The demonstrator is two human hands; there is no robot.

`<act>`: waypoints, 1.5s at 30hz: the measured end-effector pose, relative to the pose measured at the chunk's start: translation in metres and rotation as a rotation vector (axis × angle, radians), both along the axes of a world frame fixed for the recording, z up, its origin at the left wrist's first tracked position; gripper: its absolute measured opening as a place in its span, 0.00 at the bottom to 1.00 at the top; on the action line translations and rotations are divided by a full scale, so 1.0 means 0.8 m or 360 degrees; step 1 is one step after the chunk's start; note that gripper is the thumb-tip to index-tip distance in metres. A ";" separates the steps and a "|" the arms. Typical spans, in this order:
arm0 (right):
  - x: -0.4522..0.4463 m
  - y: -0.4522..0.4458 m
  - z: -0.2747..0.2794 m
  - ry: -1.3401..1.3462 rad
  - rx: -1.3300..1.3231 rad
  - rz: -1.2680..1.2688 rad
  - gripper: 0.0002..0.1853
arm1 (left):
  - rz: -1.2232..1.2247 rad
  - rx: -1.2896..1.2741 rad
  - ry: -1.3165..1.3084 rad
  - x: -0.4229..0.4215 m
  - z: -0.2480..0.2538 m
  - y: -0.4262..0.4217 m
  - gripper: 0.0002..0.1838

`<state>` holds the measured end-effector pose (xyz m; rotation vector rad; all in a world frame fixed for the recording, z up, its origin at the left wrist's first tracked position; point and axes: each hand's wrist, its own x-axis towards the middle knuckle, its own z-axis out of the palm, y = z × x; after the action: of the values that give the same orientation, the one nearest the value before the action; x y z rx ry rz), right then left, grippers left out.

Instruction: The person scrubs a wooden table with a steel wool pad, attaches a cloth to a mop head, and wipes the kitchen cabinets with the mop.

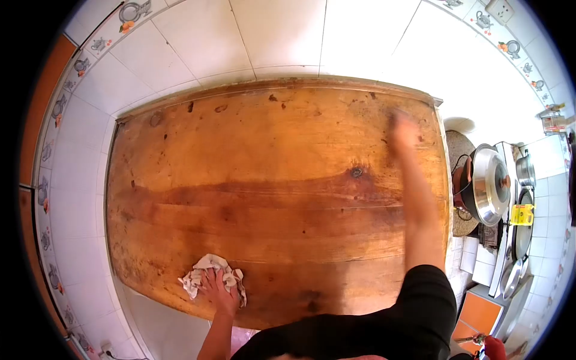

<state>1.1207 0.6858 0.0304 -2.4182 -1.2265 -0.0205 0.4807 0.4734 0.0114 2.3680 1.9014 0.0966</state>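
Observation:
A crumpled, light-coloured cloth (210,264) lies near the front left edge of the wooden tabletop (270,144). My left hand (221,294) grips it from above and presses it against the wood, its fingers over the folds. At the far right corner of the tabletop is my right hand (407,132), the arm stretched forward. Motion smears that hand, so its fingers and anything in them cannot be made out.
White tiled walls (276,36) border the tabletop at the back and left. To the right stand a pot with a shiny metal lid (491,186), a yellow package (522,215) and several pans. An orange cabinet (478,313) sits at the lower right.

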 end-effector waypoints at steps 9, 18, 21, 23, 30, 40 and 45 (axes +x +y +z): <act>-0.297 0.212 -0.041 -0.0423 -0.0319 0.0991 0.12 | 0.0056 -0.0099 -0.0083 0.013 0.022 0.004 0.30; 0.098 0.084 -0.054 -0.0279 -0.0099 0.0410 0.25 | -0.0030 -0.0017 -0.0113 0.003 0.004 0.001 0.31; 0.139 0.069 -0.025 0.0000 -0.0352 -0.0124 0.17 | 0.0047 -0.0079 -0.0021 0.007 0.015 0.006 0.31; 0.026 0.118 0.002 -0.0153 -0.0548 -0.0228 0.17 | -0.0026 -0.0004 -0.0079 0.007 0.006 0.008 0.31; -0.387 0.268 -0.062 -0.0421 0.0034 0.0876 0.11 | 0.0049 -0.0121 -0.0145 0.001 0.012 0.003 0.33; -0.093 0.057 -0.006 -0.0213 -0.0337 -0.0230 0.12 | 0.0535 -0.0185 0.0010 -0.113 0.025 0.091 0.29; -0.259 0.210 -0.025 -0.0016 -0.0200 -0.0281 0.15 | 0.0867 0.0048 -0.0014 -0.242 0.010 0.179 0.29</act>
<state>0.9134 0.8537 0.0106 -2.6320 -1.0432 -0.0083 0.2872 0.6163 0.0197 1.7921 2.4951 0.1760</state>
